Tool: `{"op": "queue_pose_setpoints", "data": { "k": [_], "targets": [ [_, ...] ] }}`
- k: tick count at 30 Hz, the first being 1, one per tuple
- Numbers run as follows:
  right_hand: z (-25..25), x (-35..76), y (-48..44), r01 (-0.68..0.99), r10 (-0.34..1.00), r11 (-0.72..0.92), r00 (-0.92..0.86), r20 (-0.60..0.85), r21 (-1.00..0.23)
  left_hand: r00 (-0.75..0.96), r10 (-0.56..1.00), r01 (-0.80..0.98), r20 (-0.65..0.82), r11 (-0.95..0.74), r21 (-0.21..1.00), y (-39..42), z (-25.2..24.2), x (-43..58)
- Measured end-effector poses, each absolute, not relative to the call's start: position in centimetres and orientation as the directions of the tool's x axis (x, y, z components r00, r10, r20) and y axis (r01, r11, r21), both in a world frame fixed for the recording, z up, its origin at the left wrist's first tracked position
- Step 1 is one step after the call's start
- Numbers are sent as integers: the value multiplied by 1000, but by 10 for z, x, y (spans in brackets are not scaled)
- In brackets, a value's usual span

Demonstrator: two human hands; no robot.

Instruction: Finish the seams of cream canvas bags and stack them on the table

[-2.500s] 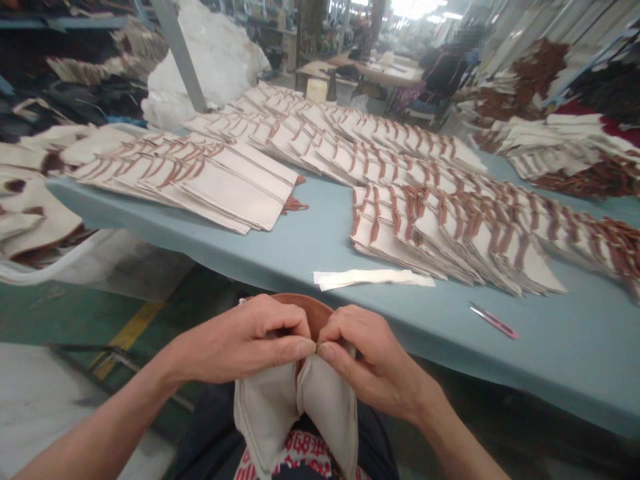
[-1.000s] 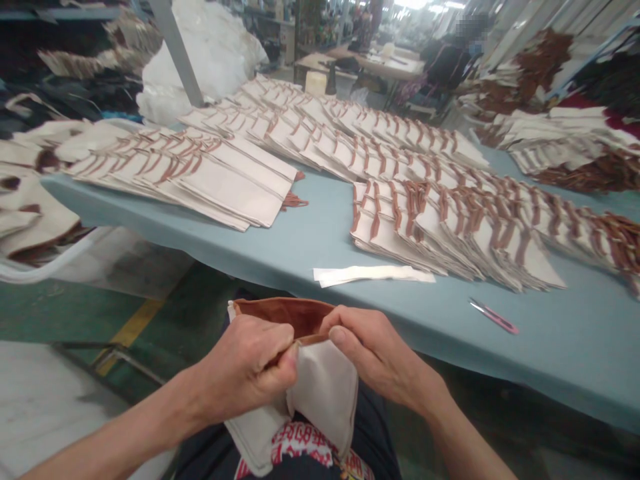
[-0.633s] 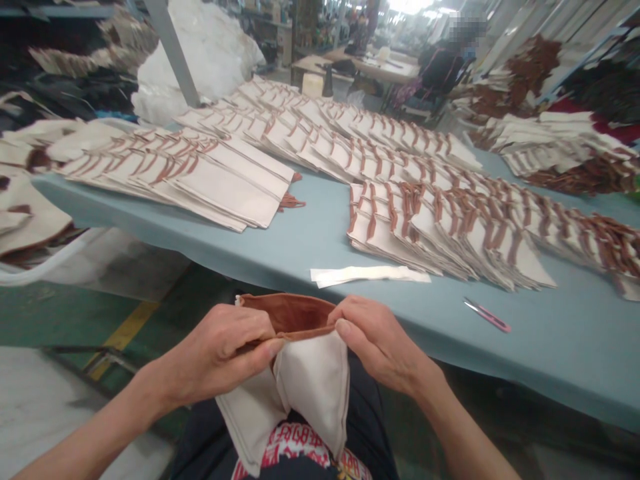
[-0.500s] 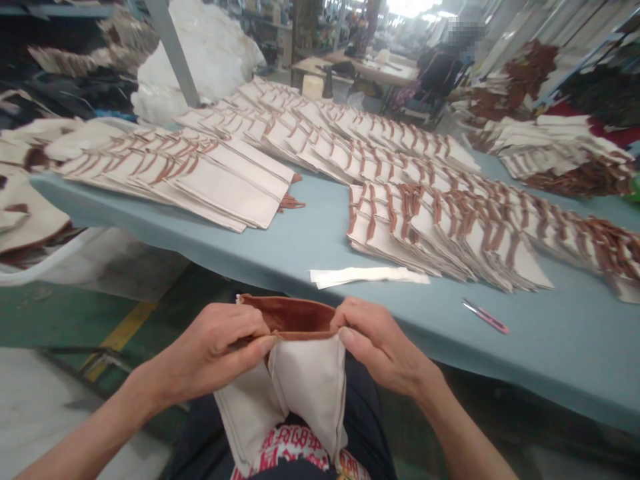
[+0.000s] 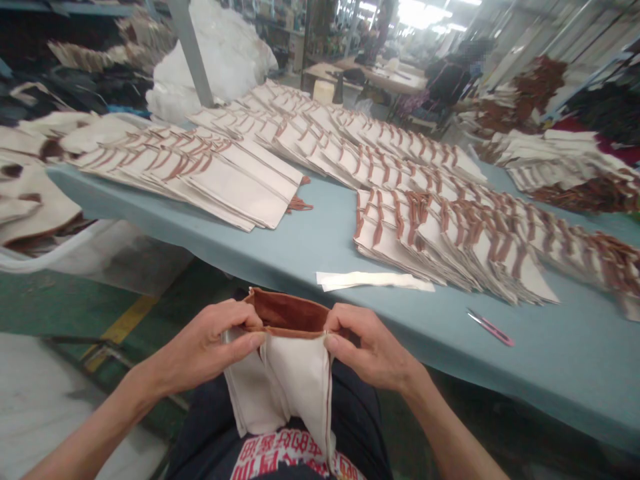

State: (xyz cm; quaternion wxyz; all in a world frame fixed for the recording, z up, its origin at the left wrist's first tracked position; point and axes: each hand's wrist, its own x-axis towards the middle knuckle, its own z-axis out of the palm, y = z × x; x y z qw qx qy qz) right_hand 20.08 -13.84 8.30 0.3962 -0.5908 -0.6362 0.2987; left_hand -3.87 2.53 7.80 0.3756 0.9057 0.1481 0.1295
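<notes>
Between my hands hangs a cream fabric bag (image 5: 297, 370) with a brown lining, its mouth held apart over my lap. My left hand (image 5: 213, 343) pinches the left part of the rim, thumb outside and fingers inside. At the right corner of the rim, my right hand (image 5: 367, 343) grips the edge in the same way, thumb on the cream side. The brown inside shows between the two hands, while the fingertips are partly hidden by the cloth.
A blue-covered table (image 5: 320, 230) stands ahead, bearing rows of similar cream pieces (image 5: 450, 233), a white strip (image 5: 375, 281) and pink-handled thread snips (image 5: 491, 328). A white bin (image 5: 107, 250) of fabric pieces is at left. A person (image 5: 447, 80) sits in the background.
Both hands, still gripping the rim, have shifted slightly left with the bag, and its mouth looks a bit wider. The table scene has moved slightly right in view.
</notes>
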Motion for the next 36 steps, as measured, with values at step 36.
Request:
{"op": "queue_pose_setpoints", "data": {
  "k": [36],
  "targets": [
    [107, 198, -143, 58, 1000, 19, -9, 19, -998, 964, 152, -89, 217, -588, 804, -13, 123, 22]
  ]
}}
